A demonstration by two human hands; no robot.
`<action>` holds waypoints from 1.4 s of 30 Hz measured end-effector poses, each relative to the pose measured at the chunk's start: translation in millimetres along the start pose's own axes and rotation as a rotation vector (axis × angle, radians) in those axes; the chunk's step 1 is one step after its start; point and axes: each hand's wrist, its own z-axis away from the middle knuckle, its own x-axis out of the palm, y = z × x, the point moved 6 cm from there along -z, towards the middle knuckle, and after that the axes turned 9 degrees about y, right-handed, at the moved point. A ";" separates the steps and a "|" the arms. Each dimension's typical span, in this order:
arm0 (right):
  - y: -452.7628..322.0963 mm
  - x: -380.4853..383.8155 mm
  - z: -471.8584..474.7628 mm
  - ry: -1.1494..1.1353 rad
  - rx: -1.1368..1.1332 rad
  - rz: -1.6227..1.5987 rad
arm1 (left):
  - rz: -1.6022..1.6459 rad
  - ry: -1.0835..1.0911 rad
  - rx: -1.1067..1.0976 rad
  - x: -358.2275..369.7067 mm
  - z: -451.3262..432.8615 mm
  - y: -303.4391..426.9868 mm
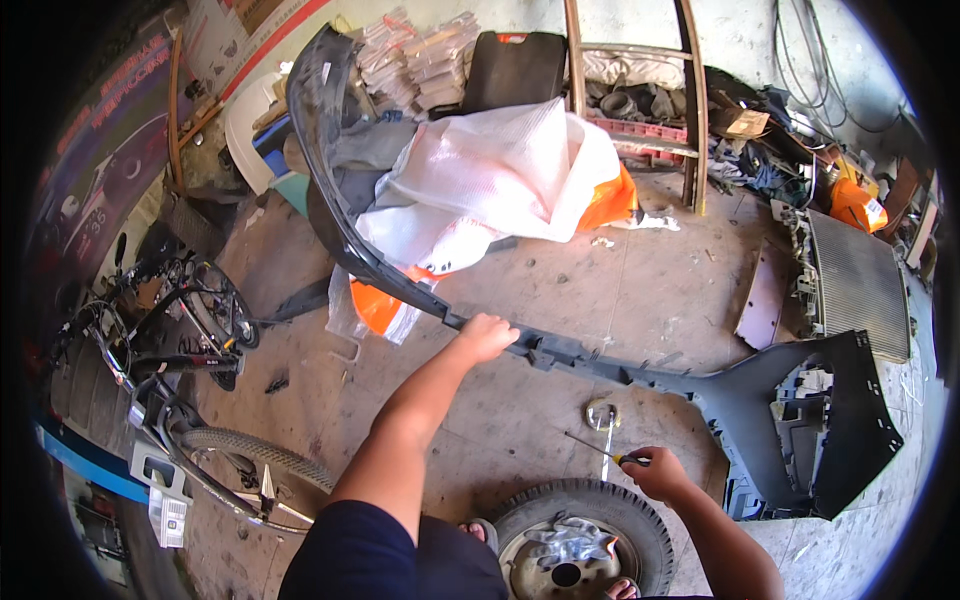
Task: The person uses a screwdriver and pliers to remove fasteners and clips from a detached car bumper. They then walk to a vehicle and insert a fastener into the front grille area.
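A long black plastic car bumper cover spans the view, its far end curving up at the upper left. Its broad corner piece, with a grille-like opening, is at the right. My left hand is closed around the narrow middle strip of the cover. In my right hand is a screwdriver with a yellow and black handle, its shaft pointing up and left, apart from the cover. Below it a wheel with a tyre lies flat on the floor, with a grey work glove on its rim.
A bicycle stands at the left. White foam sheeting covers orange-coloured things behind the bumper cover. A wooden ladder leans at the back. A car radiator lies at the right, and a roll of tape rests on the floor.
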 end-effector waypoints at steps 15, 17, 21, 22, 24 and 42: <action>36.5 -9.4 30.1 -0.001 0.038 0.122 | 0.371 -0.402 -0.331 141.3 46.4 97.4; 48.6 -13.0 31.6 0.001 0.089 0.134 | 0.349 -0.344 -0.303 133.2 50.1 103.8; 58.1 -27.5 30.2 0.111 0.056 0.167 | 0.398 -0.534 -0.271 141.8 80.2 125.5; 59.9 -32.1 28.9 0.159 0.070 0.202 | 0.387 -0.528 -0.250 143.9 85.6 130.8; 59.2 -38.6 26.6 0.188 0.084 0.262 | 0.393 -0.584 -0.274 152.7 95.0 135.3; 35.4 -43.1 4.8 0.231 0.074 0.329 | 0.452 -0.435 -0.329 185.2 113.4 147.0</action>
